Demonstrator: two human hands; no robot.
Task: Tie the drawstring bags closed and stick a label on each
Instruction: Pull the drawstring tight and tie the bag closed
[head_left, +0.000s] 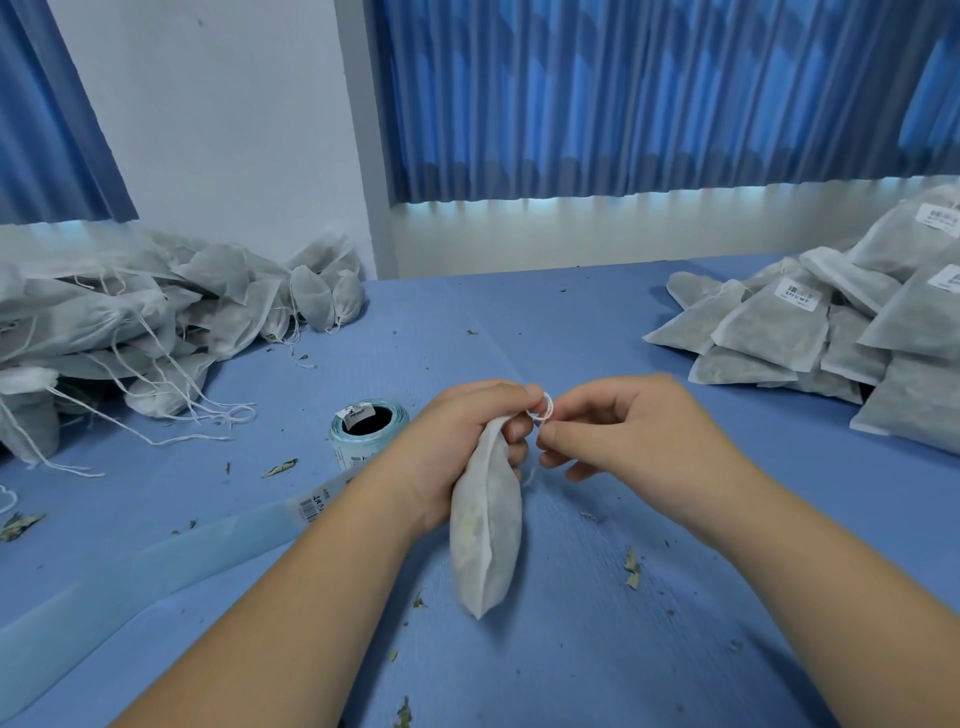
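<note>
At my left lies a heap of untied drawstring bags (130, 317), and the label roll (368, 423) stands beside my left hand (457, 441) on the blue table (519, 322). My left hand grips the neck of a white bag (485, 530) in the middle, and my right hand (623, 436) pinches its looped drawstring (541, 407) just beside. At my right lie the labelled bags (831, 322).

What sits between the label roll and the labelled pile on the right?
In the head view, the left hand grips a bag by its neck and the right hand pinches its string loop; then bare table.
</note>
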